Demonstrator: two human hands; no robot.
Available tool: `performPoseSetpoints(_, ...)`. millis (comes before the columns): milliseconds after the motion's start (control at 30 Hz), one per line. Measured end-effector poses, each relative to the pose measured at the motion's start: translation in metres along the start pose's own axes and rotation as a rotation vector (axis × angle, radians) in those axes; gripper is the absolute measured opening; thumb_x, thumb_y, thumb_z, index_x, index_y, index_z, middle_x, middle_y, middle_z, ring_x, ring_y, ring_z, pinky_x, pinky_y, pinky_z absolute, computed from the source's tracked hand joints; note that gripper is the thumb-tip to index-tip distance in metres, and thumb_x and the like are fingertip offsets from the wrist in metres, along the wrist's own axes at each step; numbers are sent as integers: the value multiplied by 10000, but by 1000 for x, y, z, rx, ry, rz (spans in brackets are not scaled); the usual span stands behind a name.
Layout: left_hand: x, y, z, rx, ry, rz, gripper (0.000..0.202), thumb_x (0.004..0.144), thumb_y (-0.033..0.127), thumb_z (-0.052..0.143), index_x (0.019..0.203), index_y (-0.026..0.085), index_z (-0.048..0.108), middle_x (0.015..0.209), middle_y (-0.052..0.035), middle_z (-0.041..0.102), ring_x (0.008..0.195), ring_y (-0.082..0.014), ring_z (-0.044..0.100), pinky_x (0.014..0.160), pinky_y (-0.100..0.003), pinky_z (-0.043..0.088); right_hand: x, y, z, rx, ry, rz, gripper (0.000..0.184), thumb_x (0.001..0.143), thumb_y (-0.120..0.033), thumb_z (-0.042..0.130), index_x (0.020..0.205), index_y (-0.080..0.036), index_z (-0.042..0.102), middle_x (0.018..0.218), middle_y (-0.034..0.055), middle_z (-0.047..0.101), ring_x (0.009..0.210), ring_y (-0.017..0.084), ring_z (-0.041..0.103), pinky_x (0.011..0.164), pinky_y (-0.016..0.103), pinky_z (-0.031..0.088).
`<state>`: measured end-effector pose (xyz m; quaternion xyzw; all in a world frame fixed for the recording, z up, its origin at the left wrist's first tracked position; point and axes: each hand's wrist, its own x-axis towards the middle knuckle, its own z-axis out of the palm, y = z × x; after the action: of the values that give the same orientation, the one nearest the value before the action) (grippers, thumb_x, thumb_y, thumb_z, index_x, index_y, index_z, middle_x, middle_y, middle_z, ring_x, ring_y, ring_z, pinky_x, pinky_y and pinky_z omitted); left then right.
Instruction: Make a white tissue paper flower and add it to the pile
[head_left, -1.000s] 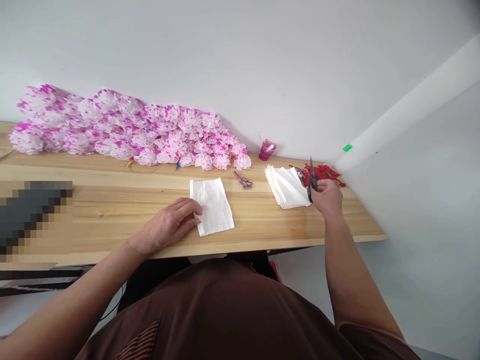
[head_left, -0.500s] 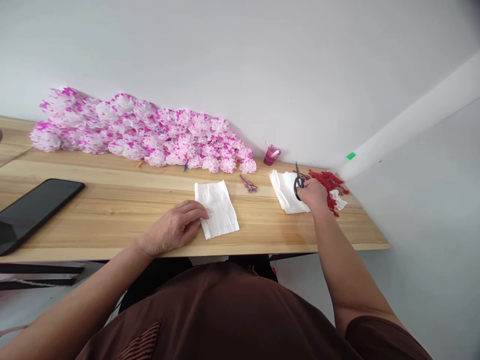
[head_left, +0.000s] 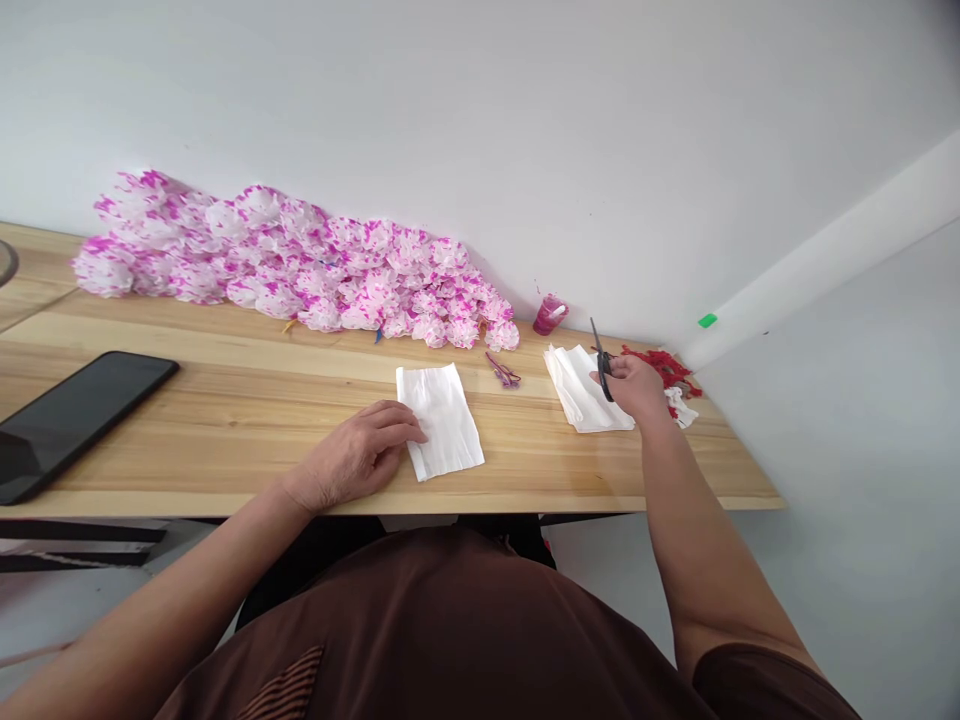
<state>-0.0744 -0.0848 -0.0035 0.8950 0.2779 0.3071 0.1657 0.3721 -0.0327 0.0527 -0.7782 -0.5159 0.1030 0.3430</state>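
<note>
My left hand (head_left: 358, 456) rests flat on the wooden table (head_left: 225, 420), its fingertips touching the left edge of a folded white tissue sheet (head_left: 442, 418). My right hand (head_left: 636, 388) grips black scissors (head_left: 600, 358), blades pointing up and away, above the right side of a stack of white tissue sheets (head_left: 579, 388). A heap of red strips (head_left: 666, 366) lies just beyond that hand.
A long pile of pink-and-white paper flowers (head_left: 300, 265) lines the wall. A small pink cup (head_left: 549, 313) stands beside it, and purple twist ties (head_left: 504, 371) lie near the stack. A black phone (head_left: 71, 420) lies at the left. The table's right end (head_left: 750, 470) is close.
My right hand has lifted the scissors from the red strips and drawn them left over the tissue stack. The left hand has stayed on the sheet.
</note>
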Motion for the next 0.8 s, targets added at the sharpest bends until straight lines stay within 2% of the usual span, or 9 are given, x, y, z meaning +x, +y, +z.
performPoseSetpoints(100, 0, 1, -1, -2, -1, 0, 390, 819, 28, 466, 1060, 206, 716, 1078, -82, 663, 1092, -222, 593, 974, -378, 527, -2, 3, -10, -157, -35, 38, 283, 573, -252, 809, 812, -203, 665, 772, 28, 729, 770, 220, 670, 759, 336, 498)
performPoseSetpoints(167, 1, 3, -2, -7, -5, 0, 385, 819, 25, 461, 1033, 205, 726, 1046, -80, 658, 1055, -216, 596, 945, -369, 533, -6, 3, -12, -193, -66, 69, 268, 569, -222, 813, 788, -204, 661, 775, 29, 727, 795, 224, 668, 766, 325, 485)
performPoseSetpoints(300, 2, 5, -4, -11, -7, -11, 372, 817, 28, 463, 1008, 202, 731, 1026, -74, 656, 1007, -205, 599, 914, -351, 534, -18, -3, -7, -134, -148, 142, 280, 544, -220, 856, 726, -201, 644, 711, 31, 715, 711, 205, 664, 658, 284, 476)
performPoseSetpoints(533, 1, 4, -3, -6, -2, -15, 327, 838, 58, 478, 997, 204, 724, 1020, -70, 659, 998, -203, 597, 887, -336, 530, -29, -21, 20, 138, -299, 192, 289, 712, -355, 794, 857, -194, 602, 671, 26, 699, 528, 146, 636, 423, 212, 392)
performPoseSetpoints(667, 0, 3, -2, 2, 5, -19, 315, 845, 67, 482, 992, 208, 722, 1019, -67, 659, 999, -200, 600, 885, -325, 526, -20, -16, 24, 135, -217, 184, 284, 705, -325, 782, 864, -190, 588, 717, 30, 705, 523, 145, 632, 443, 226, 426)
performPoseSetpoints(800, 0, 2, -1, -8, 8, -24, 302, 852, 76, 492, 991, 211, 723, 1019, -66, 658, 1007, -202, 598, 889, -323, 522, -7, -2, 18, -36, 3, 164, 236, 686, -246, 745, 849, -193, 583, 825, 57, 718, 713, 207, 685, 645, 292, 512)
